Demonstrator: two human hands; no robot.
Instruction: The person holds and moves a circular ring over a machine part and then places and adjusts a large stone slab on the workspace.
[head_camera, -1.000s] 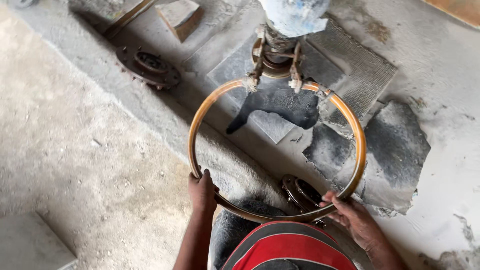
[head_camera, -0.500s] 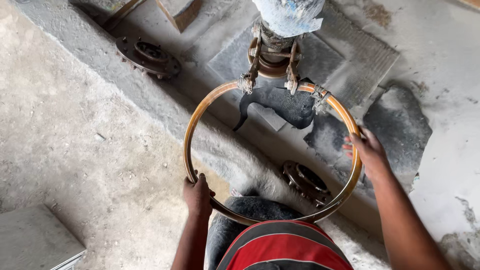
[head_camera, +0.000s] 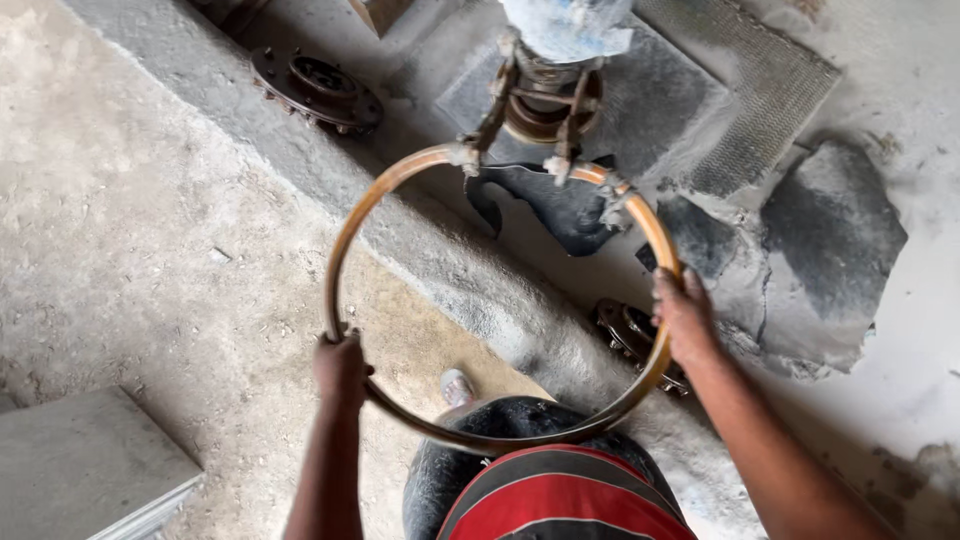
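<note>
A large brown metal ring (head_camera: 345, 240) hangs in front of me, fixed at its far side to rusty brackets under a machine post (head_camera: 545, 95) wrapped in pale plastic. My left hand (head_camera: 340, 365) grips the ring's lower left arc. My right hand (head_camera: 683, 315) grips its right arc, higher up. My striped red and grey shirt and dark trousers show at the bottom, with one shoe (head_camera: 458, 386) on the floor inside the ring.
A raised concrete kerb (head_camera: 300, 165) runs diagonally under the ring. A rusty hub (head_camera: 318, 88) lies on it at upper left; another hub (head_camera: 628, 330) sits by my right hand. Grey mats (head_camera: 835, 230) lie at right, a concrete slab (head_camera: 85, 465) at lower left.
My right hand has moved from the ring's bottom right up along its right arc. The ring has turned and shifted with it. My left hand keeps its grip.
</note>
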